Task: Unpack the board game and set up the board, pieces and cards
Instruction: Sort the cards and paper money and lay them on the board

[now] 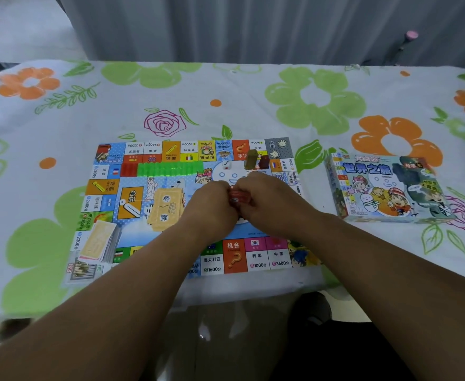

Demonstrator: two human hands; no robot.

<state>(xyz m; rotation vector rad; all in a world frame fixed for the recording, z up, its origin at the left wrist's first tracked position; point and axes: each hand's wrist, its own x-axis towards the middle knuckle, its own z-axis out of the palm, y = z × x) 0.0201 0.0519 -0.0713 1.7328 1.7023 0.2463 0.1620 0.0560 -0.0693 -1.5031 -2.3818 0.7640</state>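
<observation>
Both hands meet over the middle of the game board (234,257). The left hand (212,206) and right hand (265,199) curl their fingers round a red card stack (238,198) between them. A yellow card stack (166,209) lies at 9 o'clock of the hands, green houses (170,169) at 11, and the game box (385,188) at 3, off the board.

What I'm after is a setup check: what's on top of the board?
Red houses, green houses, a die, two tokens, yellow cards and a paper stack lie on the board. The left hand and right hand hold red cards, hiding the centre.
</observation>
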